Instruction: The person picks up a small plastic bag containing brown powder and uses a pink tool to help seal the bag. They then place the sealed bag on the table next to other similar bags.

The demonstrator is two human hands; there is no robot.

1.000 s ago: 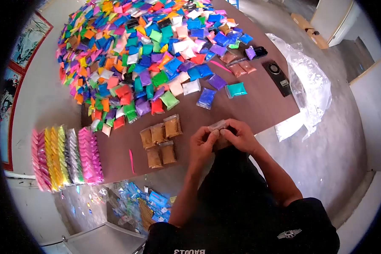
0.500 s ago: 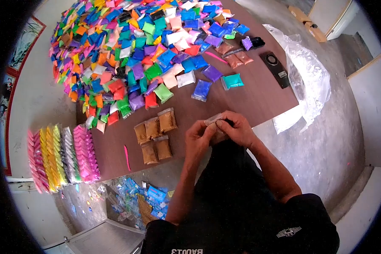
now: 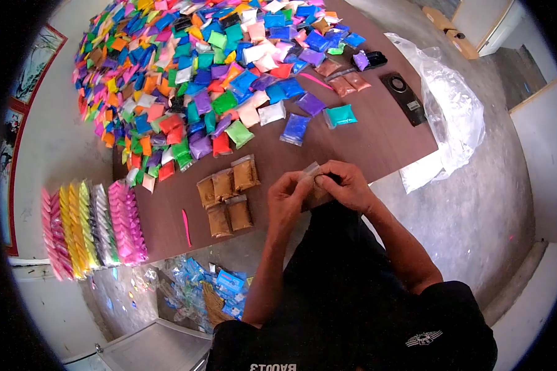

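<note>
Near the table's front edge, my left hand (image 3: 287, 195) and my right hand (image 3: 351, 185) pinch a small transparent plastic bag (image 3: 316, 199) between thumbs and fingers. Brown material shows in its lower part, and its upper edge pokes out above the thumbs. My fingers hide much of the bag. Left of my hands lie several flat bags of brown material (image 3: 219, 221), grouped in two rows. A pink plastic stick (image 3: 186, 227) rests farther left, close to the table edge.
A big heap of colourful packets (image 3: 185, 74) covers the table's far left. Strips of coloured packets (image 3: 127, 222) stand at the left corner. Toward the right are reddish-brown packets (image 3: 349, 81), a black device (image 3: 403, 98) and transparent plastic sheeting (image 3: 455, 114). Litter (image 3: 210, 287) lies on the floor.
My fingers have shifted slightly along the bag's top, and its upper edge now stands up more between them. The things on the table look the same.
</note>
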